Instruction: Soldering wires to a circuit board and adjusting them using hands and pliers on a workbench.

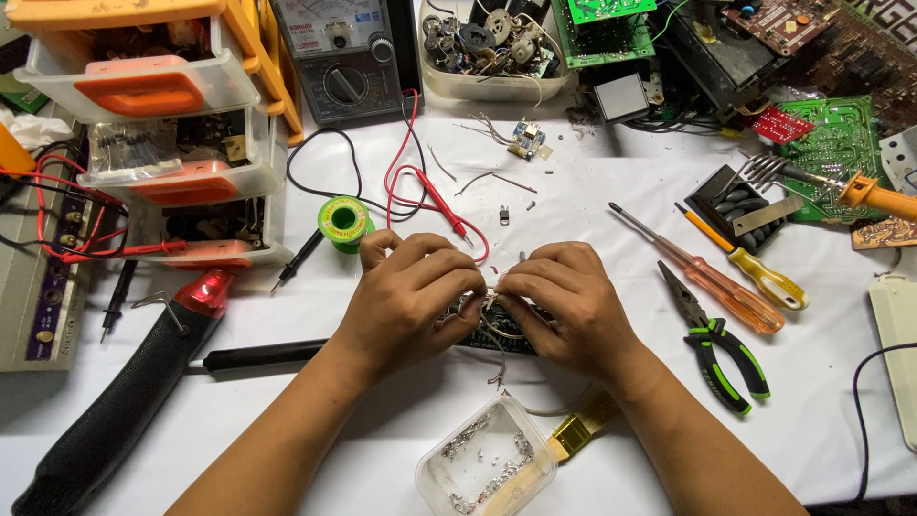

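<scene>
Small dark circuit board [492, 330] lies on white table [592, 191], in front of green solder spool [345, 221], mostly hidden under hands. Likely light, stiff, fragile; thin wires [499, 355] bend easily (better grip board by edges). Left hand [406, 298] and right hand [564, 306] both curled, fingertips pinching wires over board, wrists low.

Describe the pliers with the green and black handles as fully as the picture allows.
The pliers lie flat on the white table, to the right of the right hand and apart from it. The slim pointed metal jaws are closed and aim up-left; the curved handles, black with bright green grip panels, spread slightly toward the lower right. Just above lies an amber-handled screwdriver, close beside the pliers; whether they touch is unclear. Neither hand touches the pliers.
</scene>
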